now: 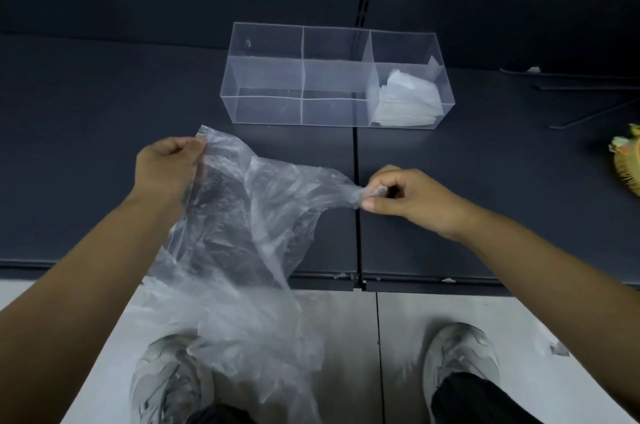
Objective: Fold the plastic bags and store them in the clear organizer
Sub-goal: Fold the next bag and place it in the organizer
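The left hand (166, 164) pinches one top corner of a crumpled plastic bag (242, 233) and the right hand (401, 195) the other, spreading it above the dark surface (104, 105); flattening likely comes next, before the clear organizer (336, 77).

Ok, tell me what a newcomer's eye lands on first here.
The crumpled clear bag, pinched between the left hand and right hand, hangs down toward the shoes. Behind it on the dark shelf stands the organizer, with folded bags stacked in its right-end compartment only.
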`<state>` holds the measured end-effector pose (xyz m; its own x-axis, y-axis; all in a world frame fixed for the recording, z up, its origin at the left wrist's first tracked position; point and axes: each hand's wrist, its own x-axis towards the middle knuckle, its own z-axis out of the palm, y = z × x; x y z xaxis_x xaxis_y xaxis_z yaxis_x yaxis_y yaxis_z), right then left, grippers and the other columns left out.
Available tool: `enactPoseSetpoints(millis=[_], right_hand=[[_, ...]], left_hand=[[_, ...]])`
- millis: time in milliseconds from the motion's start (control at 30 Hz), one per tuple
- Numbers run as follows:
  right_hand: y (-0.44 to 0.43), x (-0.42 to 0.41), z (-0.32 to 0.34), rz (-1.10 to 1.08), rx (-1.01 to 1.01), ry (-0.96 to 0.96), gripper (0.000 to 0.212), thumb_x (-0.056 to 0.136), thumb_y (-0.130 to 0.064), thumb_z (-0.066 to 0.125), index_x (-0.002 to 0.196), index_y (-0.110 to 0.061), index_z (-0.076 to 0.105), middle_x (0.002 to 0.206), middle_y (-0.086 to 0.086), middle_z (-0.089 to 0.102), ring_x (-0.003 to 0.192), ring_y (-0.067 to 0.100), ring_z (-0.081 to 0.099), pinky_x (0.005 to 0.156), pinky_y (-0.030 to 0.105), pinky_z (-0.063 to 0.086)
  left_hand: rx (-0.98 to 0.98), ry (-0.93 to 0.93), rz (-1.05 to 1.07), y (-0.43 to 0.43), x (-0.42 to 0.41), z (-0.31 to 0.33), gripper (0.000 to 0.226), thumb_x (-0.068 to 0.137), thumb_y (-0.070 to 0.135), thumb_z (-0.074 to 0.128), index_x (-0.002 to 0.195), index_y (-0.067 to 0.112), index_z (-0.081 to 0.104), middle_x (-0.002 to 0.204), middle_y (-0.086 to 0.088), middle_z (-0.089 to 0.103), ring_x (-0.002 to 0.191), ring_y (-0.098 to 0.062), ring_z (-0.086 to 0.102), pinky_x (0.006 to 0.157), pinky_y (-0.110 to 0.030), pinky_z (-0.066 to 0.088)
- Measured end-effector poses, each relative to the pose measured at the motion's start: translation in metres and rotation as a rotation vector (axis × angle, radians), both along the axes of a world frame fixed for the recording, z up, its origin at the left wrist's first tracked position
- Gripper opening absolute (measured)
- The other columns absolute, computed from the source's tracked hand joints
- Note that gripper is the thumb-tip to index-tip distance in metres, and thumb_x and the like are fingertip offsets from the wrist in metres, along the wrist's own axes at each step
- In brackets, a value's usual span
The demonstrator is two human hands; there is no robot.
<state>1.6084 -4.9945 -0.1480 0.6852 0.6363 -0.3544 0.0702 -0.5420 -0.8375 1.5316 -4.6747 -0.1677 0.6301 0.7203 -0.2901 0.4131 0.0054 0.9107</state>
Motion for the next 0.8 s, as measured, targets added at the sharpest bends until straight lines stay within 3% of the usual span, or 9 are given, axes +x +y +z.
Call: enactPoseSetpoints(millis=[67, 167, 267, 367, 467, 533, 600, 700, 800], right_hand=[[-0.014, 0.005, 0.008, -0.015, 0.063, 0.069, 0.018, 0.083, -0.024, 0.07, 0.074, -0.009, 0.063, 0.083, -0.009, 0.058, 0.078, 0.003, 0.055, 0.08, 0.014, 0.042], [-0.032, 0.01, 0.018, -0.013, 0.159, 0.219, 0.026, 0.084, -0.037, 0.058, 0.07, -0.014, 0.059, 0.071, -0.007, 0.057, 0.073, 0.005, 0.053, 0.072, 0.015, 0.042], [-0.034, 0.013, 0.013, -0.212, 0.179, 0.281, 0.023, 0.086, -0.033, 0.06, 0.074, -0.015, 0.058, 0.07, -0.003, 0.065, 0.068, 0.009, 0.06, 0.067, 0.019, 0.046], [-0.03, 0.022, 0.003, -0.491, 0.175, 0.2, 0.009, 0.088, -0.007, 0.064, 0.084, -0.014, 0.06, 0.064, -0.001, 0.068, 0.053, 0.006, 0.055, 0.054, 0.016, 0.043], [-0.032, 0.037, 0.001, -0.673, 0.186, 0.055, 0.014, 0.086, -0.002, 0.066, 0.092, -0.014, 0.061, 0.058, -0.004, 0.069, 0.047, 0.001, 0.054, 0.049, 0.013, 0.042], [-0.034, 0.047, 0.002, -0.768, 0.193, -0.071, 0.017, 0.085, -0.002, 0.067, 0.095, -0.014, 0.061, 0.06, -0.006, 0.069, 0.05, 0.0, 0.057, 0.052, 0.013, 0.044], [-0.036, 0.053, 0.001, -0.851, 0.175, -0.165, 0.022, 0.086, -0.004, 0.065, 0.105, -0.013, 0.058, 0.077, -0.003, 0.071, 0.065, 0.0, 0.062, 0.067, 0.014, 0.05], [-0.038, 0.041, 0.007, -0.803, 0.122, -0.166, 0.017, 0.091, -0.017, 0.063, 0.108, -0.018, 0.058, 0.098, 0.001, 0.066, 0.088, 0.009, 0.06, 0.084, 0.025, 0.05], [-0.039, -0.006, 0.018, -0.502, 0.077, -0.096, 0.01, 0.09, -0.03, 0.062, 0.097, -0.023, 0.065, 0.094, -0.005, 0.066, 0.084, -0.002, 0.06, 0.077, 0.011, 0.045]], left_hand=[[-0.035, 0.006, 0.033, 0.006, -0.002, -0.001, 0.018, 0.088, 0.026, 0.069, 0.071, 0.019, 0.067, 0.065, -0.003, 0.058, 0.058, -0.015, 0.053, 0.067, -0.029, 0.052], [-0.082, 0.008, 0.075, 0.013, -0.003, -0.003, 0.015, 0.086, 0.026, 0.071, 0.071, 0.021, 0.069, 0.071, 0.001, 0.066, 0.067, -0.017, 0.061, 0.074, -0.034, 0.054], [-0.093, -0.004, 0.034, 0.01, 0.0, -0.006, 0.016, 0.087, 0.022, 0.07, 0.07, 0.022, 0.067, 0.058, 0.01, 0.067, 0.055, -0.006, 0.061, 0.061, -0.022, 0.053], [-0.089, -0.004, 0.018, 0.006, 0.005, -0.004, 0.019, 0.089, 0.02, 0.068, 0.07, 0.022, 0.064, 0.049, 0.015, 0.063, 0.047, 0.001, 0.056, 0.045, -0.012, 0.045], [-0.103, -0.007, -0.006, 0.002, 0.011, -0.003, 0.019, 0.09, 0.019, 0.067, 0.072, 0.02, 0.063, 0.062, 0.006, 0.064, 0.057, -0.007, 0.056, 0.046, -0.014, 0.048], [-0.126, -0.014, -0.012, -0.005, 0.016, -0.004, 0.018, 0.091, 0.019, 0.066, 0.073, 0.018, 0.063, 0.071, 0.001, 0.063, 0.062, -0.009, 0.058, 0.054, -0.017, 0.053], [-0.176, -0.019, 0.01, -0.01, 0.019, -0.002, 0.015, 0.092, 0.022, 0.064, 0.077, 0.018, 0.064, 0.078, 0.0, 0.065, 0.071, -0.012, 0.062, 0.062, -0.021, 0.054], [-0.3, -0.01, -0.013, -0.01, 0.014, 0.004, 0.017, 0.095, 0.034, 0.06, 0.094, 0.017, 0.063, 0.092, 0.001, 0.069, 0.083, -0.012, 0.068, 0.063, -0.021, 0.054], [-0.418, 0.032, -0.08, -0.007, -0.012, 0.011, 0.025, 0.095, 0.04, 0.056, 0.097, 0.015, 0.058, 0.093, -0.002, 0.071, 0.084, -0.011, 0.071, 0.061, -0.022, 0.056]])
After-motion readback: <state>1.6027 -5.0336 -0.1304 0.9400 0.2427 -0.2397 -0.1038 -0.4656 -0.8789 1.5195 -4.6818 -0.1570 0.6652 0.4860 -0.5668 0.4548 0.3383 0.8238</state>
